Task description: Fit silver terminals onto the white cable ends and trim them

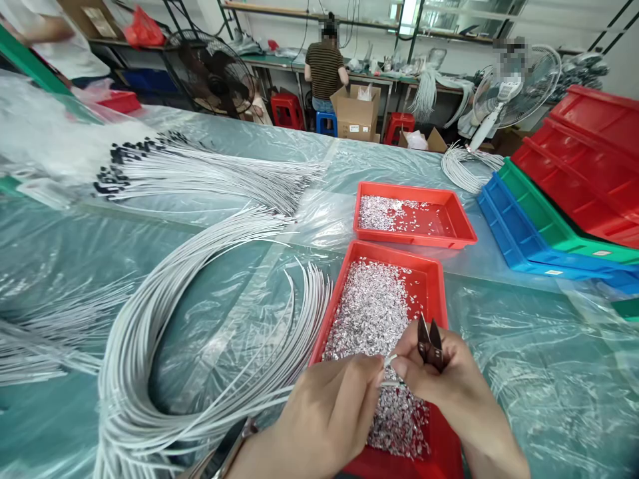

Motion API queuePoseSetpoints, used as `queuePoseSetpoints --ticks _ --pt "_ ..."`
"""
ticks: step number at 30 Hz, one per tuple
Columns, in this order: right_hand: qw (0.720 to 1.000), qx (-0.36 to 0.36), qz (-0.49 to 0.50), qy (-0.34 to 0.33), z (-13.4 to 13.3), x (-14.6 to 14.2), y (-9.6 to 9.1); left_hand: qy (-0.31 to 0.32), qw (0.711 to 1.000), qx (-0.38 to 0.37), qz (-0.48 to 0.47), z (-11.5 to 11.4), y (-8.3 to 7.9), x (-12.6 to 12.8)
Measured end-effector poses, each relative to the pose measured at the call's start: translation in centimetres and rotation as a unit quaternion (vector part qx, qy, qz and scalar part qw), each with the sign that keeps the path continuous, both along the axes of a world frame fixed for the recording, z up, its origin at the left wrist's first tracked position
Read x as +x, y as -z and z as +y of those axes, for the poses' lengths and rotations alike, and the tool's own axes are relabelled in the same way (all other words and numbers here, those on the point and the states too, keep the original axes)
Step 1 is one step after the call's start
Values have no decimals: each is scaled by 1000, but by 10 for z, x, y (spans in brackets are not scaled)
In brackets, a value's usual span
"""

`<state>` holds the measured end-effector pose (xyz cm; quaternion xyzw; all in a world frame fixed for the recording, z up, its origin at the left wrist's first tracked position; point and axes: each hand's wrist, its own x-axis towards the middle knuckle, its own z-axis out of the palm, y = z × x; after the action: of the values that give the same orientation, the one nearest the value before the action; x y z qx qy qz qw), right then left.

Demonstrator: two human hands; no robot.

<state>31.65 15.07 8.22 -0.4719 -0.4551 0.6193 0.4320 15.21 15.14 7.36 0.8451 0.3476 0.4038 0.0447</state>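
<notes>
My left hand (329,406) pinches the end of a thin white cable (279,397) over the near red tray (429,279), which holds a heap of small silver foil bits (369,319). My right hand (444,379) touches the same cable end with its fingertips and grips small dark snips (430,342), blades pointing up. The cable runs left into a large curved bundle of white cables (150,332) on the plastic-covered table.
A second red tray (462,226) with fewer foil bits lies behind the first. Stacked blue, green and red bins (549,219) stand at right. More cable bundles (200,173) with black tips lie far left. Fans, boxes, stools and two people are at the back.
</notes>
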Motion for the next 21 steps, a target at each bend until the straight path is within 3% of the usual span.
queuePoseSetpoints --ticks 14,21 --pt "1000 6 6 -4 5 -2 -3 30 992 -120 -26 0 -2 -5" --pt "999 20 -7 -33 3 1 -6 72 952 -271 -120 -2 -4 -9"
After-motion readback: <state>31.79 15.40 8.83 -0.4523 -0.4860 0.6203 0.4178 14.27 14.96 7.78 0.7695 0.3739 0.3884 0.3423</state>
